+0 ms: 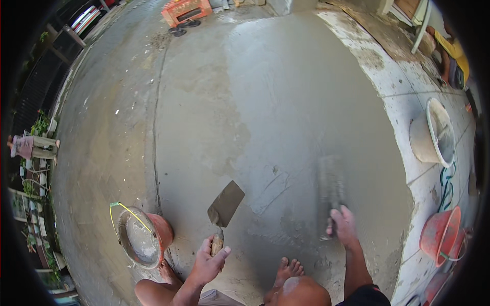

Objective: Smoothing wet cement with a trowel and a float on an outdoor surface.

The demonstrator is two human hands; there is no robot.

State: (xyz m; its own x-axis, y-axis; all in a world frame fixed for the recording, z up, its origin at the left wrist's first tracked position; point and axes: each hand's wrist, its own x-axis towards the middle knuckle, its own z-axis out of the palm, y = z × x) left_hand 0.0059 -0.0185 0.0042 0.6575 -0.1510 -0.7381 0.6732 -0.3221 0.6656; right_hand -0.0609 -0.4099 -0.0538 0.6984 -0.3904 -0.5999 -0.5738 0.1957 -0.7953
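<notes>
I squat barefoot on a wet grey cement floor. My left hand grips the wooden handle of a pointed trowel, whose blade rests just above the fresh surface. My right hand holds a long flat float, blurred by motion, pressed on the wet cement ahead of it. Smear marks lie between the two tools. An orange bucket with grey cement inside and a yellow-green wire handle sits to the left of my left hand.
A white bucket and a tipped orange bucket sit on the pale slab at right. A red crate and sandals lie at the far edge. A person in yellow sits at the upper right. Plants line the left.
</notes>
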